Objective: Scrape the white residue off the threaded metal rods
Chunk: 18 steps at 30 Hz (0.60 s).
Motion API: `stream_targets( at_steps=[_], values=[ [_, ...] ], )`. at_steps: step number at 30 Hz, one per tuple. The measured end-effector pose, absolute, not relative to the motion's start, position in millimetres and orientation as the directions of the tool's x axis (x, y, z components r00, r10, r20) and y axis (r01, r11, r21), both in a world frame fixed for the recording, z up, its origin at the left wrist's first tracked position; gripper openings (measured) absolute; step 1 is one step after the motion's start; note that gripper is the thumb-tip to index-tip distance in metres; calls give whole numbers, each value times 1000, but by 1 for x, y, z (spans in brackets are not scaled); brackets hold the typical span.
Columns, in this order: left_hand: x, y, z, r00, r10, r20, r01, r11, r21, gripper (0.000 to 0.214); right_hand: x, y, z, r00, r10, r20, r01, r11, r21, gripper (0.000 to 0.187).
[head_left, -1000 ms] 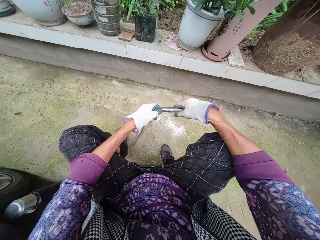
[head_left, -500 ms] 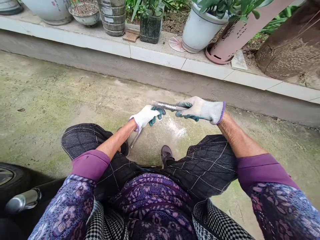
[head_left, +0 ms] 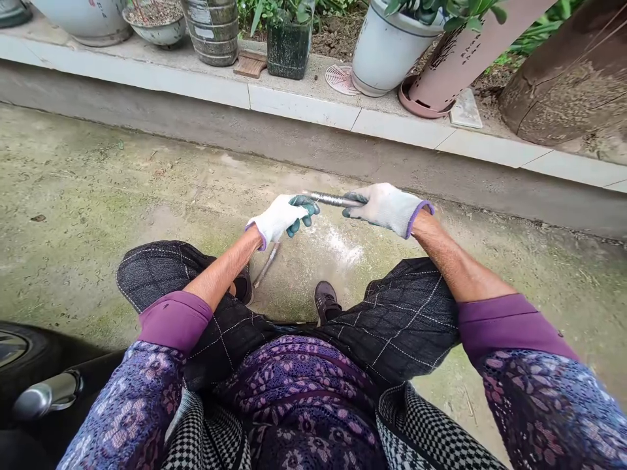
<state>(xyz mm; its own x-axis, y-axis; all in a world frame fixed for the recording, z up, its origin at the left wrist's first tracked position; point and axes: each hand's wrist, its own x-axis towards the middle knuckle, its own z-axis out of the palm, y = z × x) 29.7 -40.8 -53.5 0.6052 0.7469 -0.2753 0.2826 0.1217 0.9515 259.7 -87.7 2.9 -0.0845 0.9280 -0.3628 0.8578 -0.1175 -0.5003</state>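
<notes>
right hand (head_left: 385, 207), white knit glove, green fingers: clamped on slender grey rod with silvery coil (head_left: 333, 199), spanning between hands | left hand (head_left: 281, 217), gloved alike: fingers curled by rod's tip, contact unclear | likely best: right firm, left light, near coil | below: loose white powder (head_left: 347, 249)

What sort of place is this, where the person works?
Probably an outdoor yard or courtyard of a home: a tiled ledge holds plant pots, with garden soil behind and greenish bare ground in front.
</notes>
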Motion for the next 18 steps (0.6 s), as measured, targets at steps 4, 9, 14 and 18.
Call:
stream_targets(
  at_steps=[4, 9, 14, 18],
  values=[
    [28, -35, -48, 563, 779, -278, 219, 184, 958, 20, 253, -96, 20, 1, 944, -331, 750, -219, -624, 39],
    [25, -33, -47, 554, 794, -251, 218, 153, 964, 19, 252, -105, 25, -230, 876, -424, 564, -235, -791, 48],
    [21, -32, -46, 641, 745, -182, 264, 8, 965, 14, 258, -105, 16, -396, 737, -548, 656, -191, -731, 41],
    [23, -35, -43, 589, 775, -227, 394, -30, 919, 12, 258, -99, 3, -350, 737, -579, 803, -82, -590, 25]
  ],
)
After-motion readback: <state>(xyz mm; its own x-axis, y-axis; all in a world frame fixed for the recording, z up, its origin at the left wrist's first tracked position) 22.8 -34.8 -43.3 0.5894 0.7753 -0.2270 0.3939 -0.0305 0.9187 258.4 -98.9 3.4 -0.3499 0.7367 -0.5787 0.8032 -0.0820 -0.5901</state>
